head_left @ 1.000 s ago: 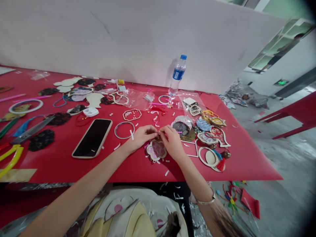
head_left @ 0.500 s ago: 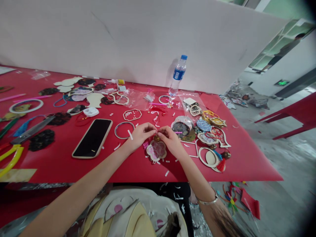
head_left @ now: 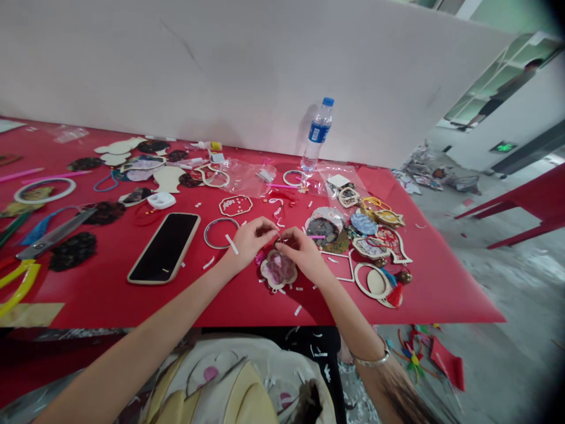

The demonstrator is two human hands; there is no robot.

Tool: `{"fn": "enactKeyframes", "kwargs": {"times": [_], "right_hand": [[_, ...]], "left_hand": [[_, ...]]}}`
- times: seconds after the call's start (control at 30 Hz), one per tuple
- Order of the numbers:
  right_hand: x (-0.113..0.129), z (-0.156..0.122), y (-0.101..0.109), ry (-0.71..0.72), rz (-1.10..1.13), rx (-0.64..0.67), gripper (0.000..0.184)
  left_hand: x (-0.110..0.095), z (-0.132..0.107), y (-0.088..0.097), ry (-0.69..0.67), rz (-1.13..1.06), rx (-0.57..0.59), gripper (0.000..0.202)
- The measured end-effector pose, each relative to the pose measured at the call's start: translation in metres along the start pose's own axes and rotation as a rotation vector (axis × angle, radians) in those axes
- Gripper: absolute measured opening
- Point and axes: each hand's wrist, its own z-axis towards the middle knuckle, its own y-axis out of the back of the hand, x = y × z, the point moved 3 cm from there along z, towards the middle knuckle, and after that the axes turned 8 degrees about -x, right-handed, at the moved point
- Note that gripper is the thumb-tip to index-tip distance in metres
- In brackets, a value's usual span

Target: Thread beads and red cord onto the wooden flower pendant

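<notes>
Pinching with both hands: left hand (head_left: 249,240) and right hand (head_left: 302,253) meet fingertip to fingertip over a small brown bead (head_left: 278,239). It is mostly hidden, so I can't tell if a cord runs through it. Pendant (head_left: 278,270) lies flat on the red table (head_left: 110,294), just at 6 o'clock of the fingertips, between the wrists. Right hand is slightly nearer, heel just beside the pendant's 3 o'clock edge; left sits at its 10 o'clock. Pendant is near-round and scalloped with a pink centre. Its slight long axis runs 6–12, top end pointing 12 toward the bead. Paper scraps (head_left: 298,310) lie around it. Phone (head_left: 165,247) at 9 o'clock, face up, axis 7–1. Ring (head_left: 222,232) between phone and left hand. Pile (head_left: 379,235) of wooden cutouts at 2–3 o'clock. Bottle (head_left: 318,134) upright at 12, far edge, by the board (head_left: 220,70).
</notes>
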Motion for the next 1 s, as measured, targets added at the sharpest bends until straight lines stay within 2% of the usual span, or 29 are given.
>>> {"fn": "enactKeyframes", "kwargs": {"times": [0.23,0.43,0.63,0.9,1.0], "right_hand": [[0.008,-0.003,-0.001,0.02,-0.052,-0.033,0.026],[0.004,-0.001,0.0,0.029,-0.05,-0.047,0.023],[-0.002,-0.001,-0.005,-0.072,0.166,0.009,0.027],[-0.004,0.001,-0.004,-0.034,0.178,-0.017,0.01],[-0.004,0.0,-0.002,-0.016,0.107,-0.046,0.006]], "left_hand": [[0.001,-0.002,-0.001,0.006,-0.002,0.003,0.014],[0.001,-0.003,-0.002,0.009,-0.007,0.025,0.013],[0.0,-0.004,-0.005,0.02,-0.035,0.074,0.013],[-0.005,-0.007,-0.005,0.001,0.106,0.058,0.013],[-0.01,-0.009,-0.005,-0.039,0.197,0.042,0.012]]}}
